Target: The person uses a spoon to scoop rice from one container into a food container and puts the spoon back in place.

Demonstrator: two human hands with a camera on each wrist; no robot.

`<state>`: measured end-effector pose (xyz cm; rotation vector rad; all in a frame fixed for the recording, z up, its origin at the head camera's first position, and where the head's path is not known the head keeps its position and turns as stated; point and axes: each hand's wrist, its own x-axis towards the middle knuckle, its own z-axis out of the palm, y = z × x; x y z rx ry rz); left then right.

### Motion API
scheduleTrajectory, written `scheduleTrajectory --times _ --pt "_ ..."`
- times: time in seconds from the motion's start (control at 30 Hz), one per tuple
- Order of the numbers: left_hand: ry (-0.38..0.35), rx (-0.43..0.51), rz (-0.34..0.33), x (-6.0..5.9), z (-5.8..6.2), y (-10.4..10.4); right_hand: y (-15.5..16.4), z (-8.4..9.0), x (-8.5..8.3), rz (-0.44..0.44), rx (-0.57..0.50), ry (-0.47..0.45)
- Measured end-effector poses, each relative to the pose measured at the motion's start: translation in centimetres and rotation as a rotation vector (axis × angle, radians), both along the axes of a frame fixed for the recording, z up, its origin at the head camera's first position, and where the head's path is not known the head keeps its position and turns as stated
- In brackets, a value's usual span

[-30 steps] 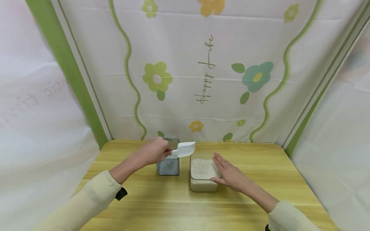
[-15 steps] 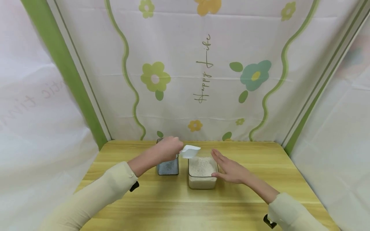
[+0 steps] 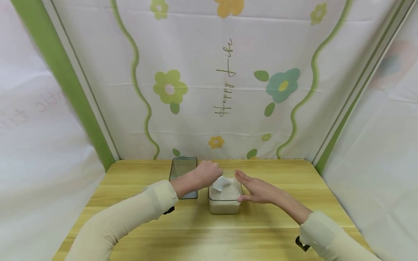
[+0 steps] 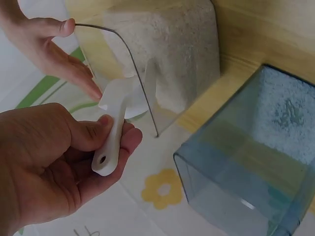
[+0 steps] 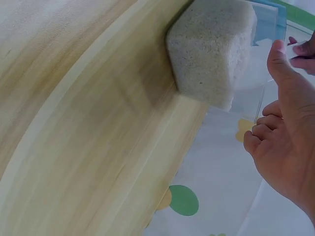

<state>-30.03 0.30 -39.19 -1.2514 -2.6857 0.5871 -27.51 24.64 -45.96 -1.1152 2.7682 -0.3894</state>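
The white plastic scoop (image 3: 221,183) tilts bowl-down into the clear square container (image 3: 224,207) of white rice, its handle sticking up and left; how deep the bowl sits is hard to tell. The container stands upright on the wooden table, just beside a blue-tinted clear bin (image 3: 183,170).
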Motion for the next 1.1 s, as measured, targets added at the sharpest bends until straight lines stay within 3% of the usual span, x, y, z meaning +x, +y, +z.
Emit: scheduleTrajectory --times 0.3,0.47,0.6,0.83,1.1 --pt "-0.082 0.0 0.006 -0.8 -1.8 1.9 -0.9 1.0 0.1 -0.002 0.023 -0.054" --pt "-0.104 0.012 0.042 -1.3 -1.8 2.7 -1.0 1.4 0.1 -0.01 0.03 -0.041" --pt "-0.145 0.026 0.048 -1.7 -1.8 2.9 -0.7 0.9 0.3 -0.03 0.083 0.022" --pt "-0.262 0.04 0.09 -2.3 -1.9 2.3 -0.6 -1.2 0.6 -0.04 0.092 0.131" --pt "-0.44 0.076 0.148 -3.0 -1.9 1.4 -0.5 -1.8 0.7 -0.057 0.091 0.135"
